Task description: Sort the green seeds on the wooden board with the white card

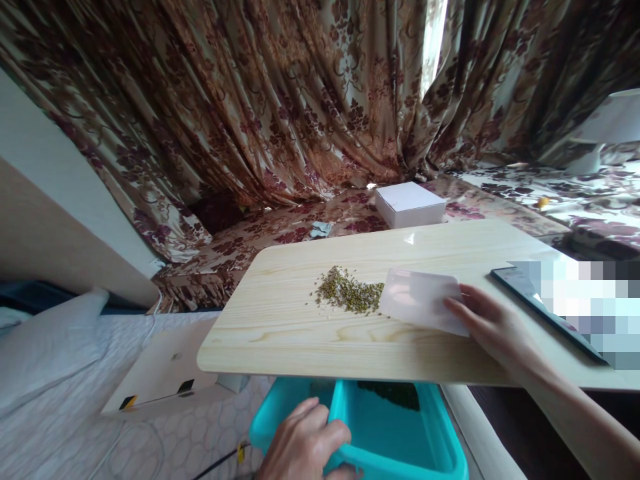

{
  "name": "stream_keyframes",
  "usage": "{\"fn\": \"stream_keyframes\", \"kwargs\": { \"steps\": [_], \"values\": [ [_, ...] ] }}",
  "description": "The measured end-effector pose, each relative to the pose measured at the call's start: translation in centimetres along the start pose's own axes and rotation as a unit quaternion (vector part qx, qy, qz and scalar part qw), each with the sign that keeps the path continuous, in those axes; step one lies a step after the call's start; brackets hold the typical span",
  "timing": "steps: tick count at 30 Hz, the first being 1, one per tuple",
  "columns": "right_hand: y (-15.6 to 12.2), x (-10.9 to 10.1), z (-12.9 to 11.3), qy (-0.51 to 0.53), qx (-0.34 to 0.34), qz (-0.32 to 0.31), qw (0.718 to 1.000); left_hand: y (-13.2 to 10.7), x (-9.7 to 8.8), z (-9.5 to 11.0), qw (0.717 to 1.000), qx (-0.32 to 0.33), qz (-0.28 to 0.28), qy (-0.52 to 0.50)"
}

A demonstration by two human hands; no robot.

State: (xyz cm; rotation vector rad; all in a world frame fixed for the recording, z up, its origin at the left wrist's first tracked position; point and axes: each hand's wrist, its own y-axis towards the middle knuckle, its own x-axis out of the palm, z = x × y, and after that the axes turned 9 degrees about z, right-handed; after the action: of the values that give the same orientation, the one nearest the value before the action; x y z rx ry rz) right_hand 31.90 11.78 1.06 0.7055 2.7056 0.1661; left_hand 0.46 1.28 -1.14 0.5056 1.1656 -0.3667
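My right hand [495, 328] pinches the right end of a translucent white plastic scraper [423, 299], which lies nearly flat over the pale wooden table [270, 327]. The scraper's left edge touches a spread pile of green mung beans [350, 291] with some small pale grains among and below them. Below the table's front edge, my left hand [309, 440] is closed over the rim and divider of a turquoise two-compartment bin [400, 433]. Dark green contents show at the back of its right compartment; my hand hides part of the left one.
A dark-framed tablet [547, 313] lies on the table's right side, partly blurred out. Behind the table, a white box [411, 203] rests on a floral-covered ledge before patterned curtains [300, 100]. A cardboard box [165, 367] sits on the quilted bedding to the left.
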Motion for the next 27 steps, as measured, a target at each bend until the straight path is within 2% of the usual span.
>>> {"fn": "stream_keyframes", "kwargs": {
  "steps": [5, 9, 11, 14, 18, 22, 27],
  "values": [
    [-1.4, -0.5, 0.0, 0.039, -0.003, -0.041, 0.998, 0.4, -0.3, 0.4, 1.0, -0.005, -0.012, 0.012],
    [-3.2, -1.7, -0.2, 0.053, 0.0, -0.104, 0.993, 0.5, -0.4, 0.7, 0.999, -0.02, -0.032, 0.013],
    [-3.6, -2.2, -0.4, 0.056, 0.002, -0.117, 0.992, 0.6, -0.5, 0.7, 0.999, -0.025, -0.034, 0.009],
    [-3.3, -2.3, -0.8, 0.066, -0.004, -0.071, 0.995, 0.6, -0.4, 0.6, 0.999, -0.032, -0.033, 0.004],
    [-1.9, -1.3, -0.8, 0.07, -0.01, -0.019, 0.997, 0.1, 0.6, 0.0, 1.0, -0.024, -0.012, 0.003],
    [-1.1, -0.3, -0.2, 0.069, -0.025, -0.01, 0.997, -0.6, 1.4, -0.8, 0.999, -0.027, 0.018, 0.012],
    [-0.9, 0.0, 0.7, 0.052, -0.026, -0.017, 0.998, -0.8, 0.6, -1.2, 1.0, -0.015, 0.006, -0.019]
  ]
}}
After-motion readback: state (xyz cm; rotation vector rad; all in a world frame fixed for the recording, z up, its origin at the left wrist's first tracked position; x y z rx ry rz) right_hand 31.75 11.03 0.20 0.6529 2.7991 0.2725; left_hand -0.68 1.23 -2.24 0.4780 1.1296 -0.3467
